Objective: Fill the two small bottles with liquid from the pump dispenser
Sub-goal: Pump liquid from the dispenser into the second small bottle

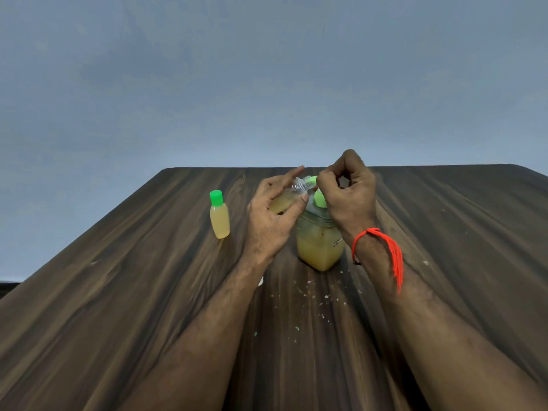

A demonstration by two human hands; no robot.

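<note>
My left hand [271, 215] grips a small clear bottle [289, 197] that holds yellow liquid. The bottle is tilted, its open threaded neck pointing up and right. My right hand [348, 192] pinches a green cap [311, 180] right at that neck. Below both hands the pump dispenser [320, 244] stands on the table, a clear square jar about half full of yellow liquid, its green pump head [319, 200] partly hidden by my right hand. A second small bottle [219, 216], yellow inside and closed with a green cap, stands upright to the left.
The dark wood-grain table [118, 307] reaches to a far edge just behind my hands. Small pale crumbs [311, 295] lie scattered in front of the dispenser. An orange thread [388, 250] is tied around my right wrist. A grey wall fills the background.
</note>
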